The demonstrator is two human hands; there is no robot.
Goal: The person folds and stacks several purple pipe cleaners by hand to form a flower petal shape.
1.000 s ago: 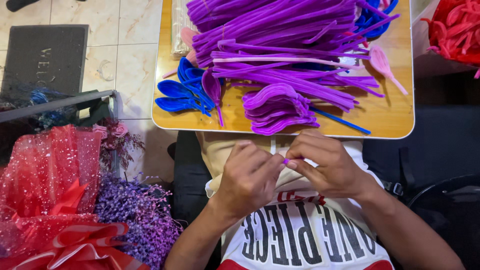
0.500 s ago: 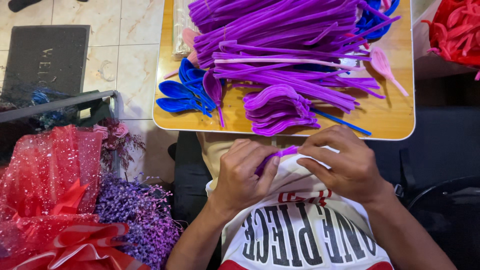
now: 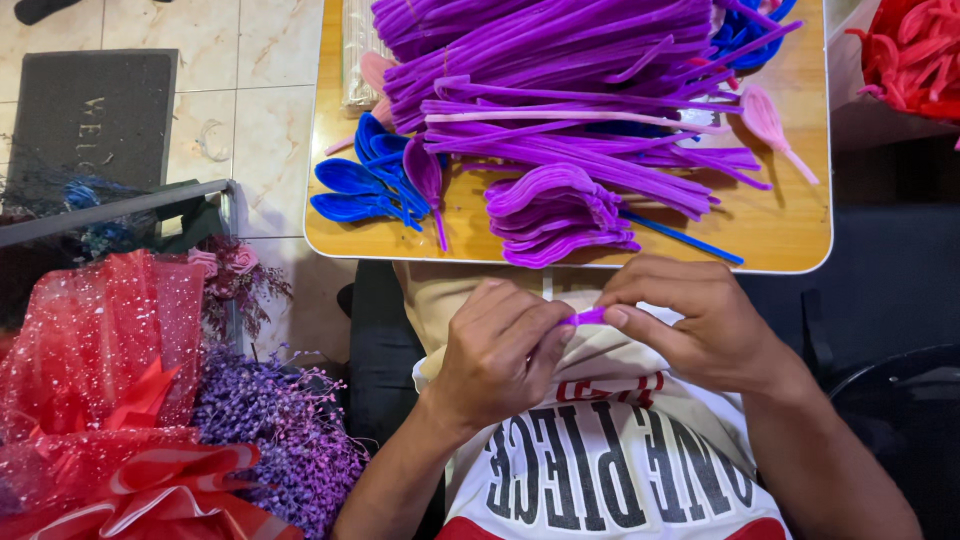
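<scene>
My left hand (image 3: 497,352) and my right hand (image 3: 692,320) meet over my lap, just below the front edge of a small wooden table (image 3: 785,228). Both pinch one purple pipe cleaner (image 3: 587,317); only a short piece shows between the fingertips, the rest is hidden in my left fist. On the table lies a big heap of straight purple pipe cleaners (image 3: 560,60). In front of it sits a stack of purple petal-shaped loops (image 3: 556,212), with blue petal loops (image 3: 362,180) to its left.
A pink petal loop (image 3: 772,125) lies at the table's right. Red pipe cleaners (image 3: 915,55) fill a box at top right. To the left stand a red mesh bouquet wrap with ribbon (image 3: 110,400), purple dried flowers (image 3: 280,440), a dark doormat (image 3: 90,110).
Both hands shifted slightly while working the pipe cleaner. The purple loop that showed between them half a second ago is now drawn in to a short stub between the fingertips.
</scene>
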